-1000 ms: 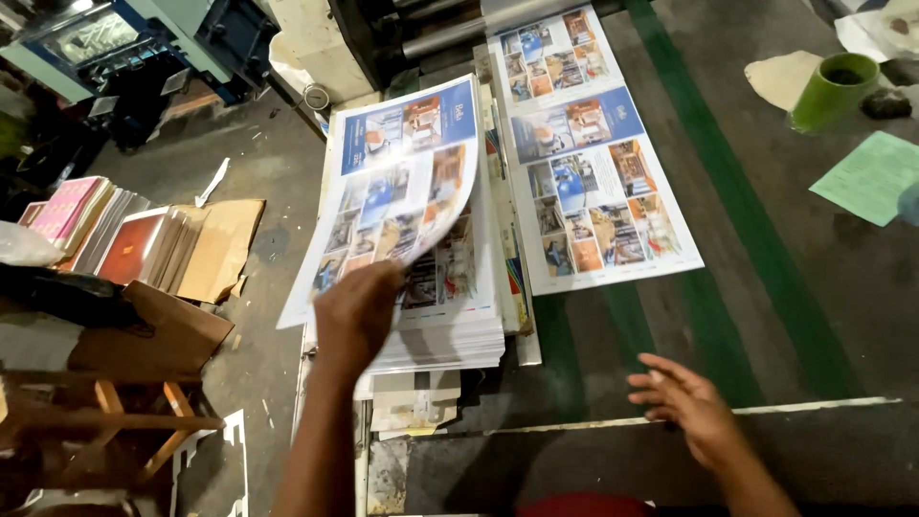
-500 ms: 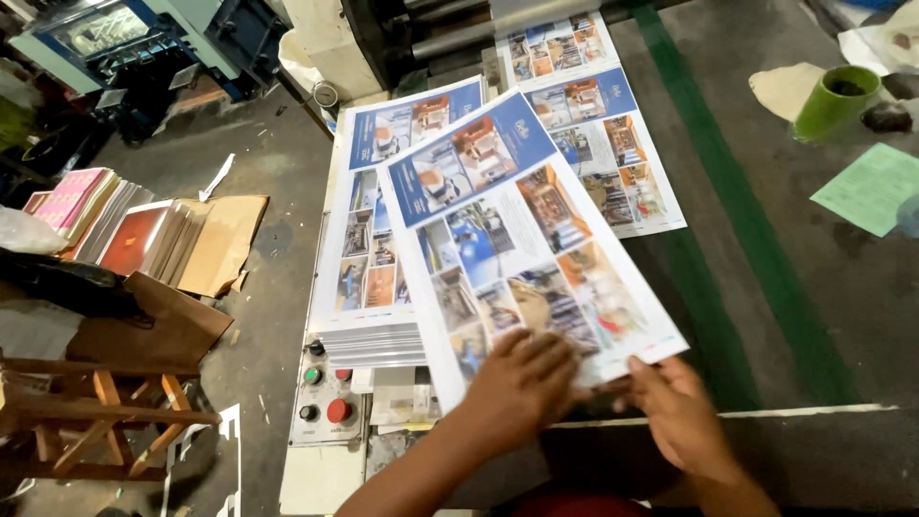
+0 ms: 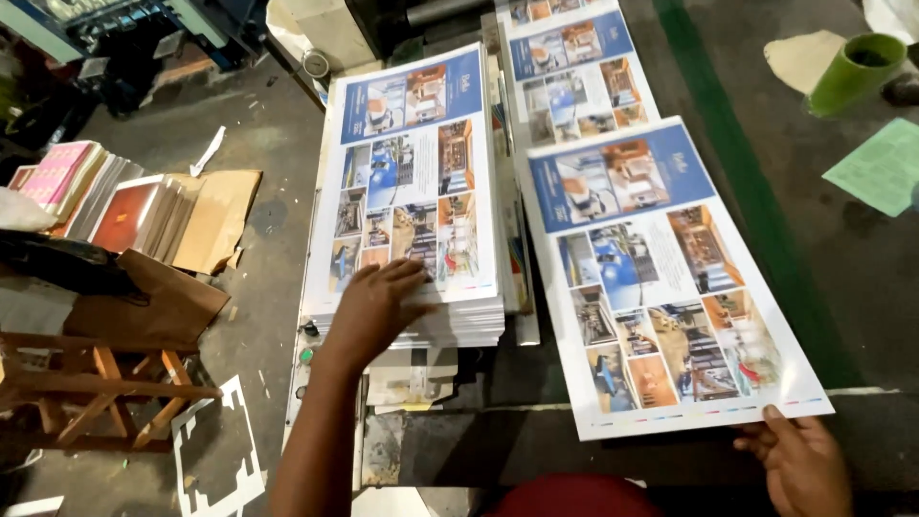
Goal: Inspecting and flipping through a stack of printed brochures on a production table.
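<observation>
A thick stack of printed colour sheets (image 3: 412, 172) lies on the machine's delivery table. My left hand (image 3: 375, 308) rests flat on the stack's near edge, fingers spread on the top sheet. My right hand (image 3: 802, 461) grips the near right corner of a single printed sheet (image 3: 661, 278), which lies slanted on the dark table surface to the right of the stack. Another printed sheet (image 3: 574, 67) lies farther back, partly under the slanted one.
A green cup (image 3: 852, 72) and a light green paper (image 3: 876, 168) sit at the far right. A green stripe (image 3: 756, 211) runs along the table. Left on the floor are book stacks (image 3: 105, 201), cardboard (image 3: 215, 215) and a wooden stool (image 3: 91, 378).
The sheet lifted from the stack has been carried to the right and laid down. My left hand let go of it and returned to the stack; my right hand now holds its corner.
</observation>
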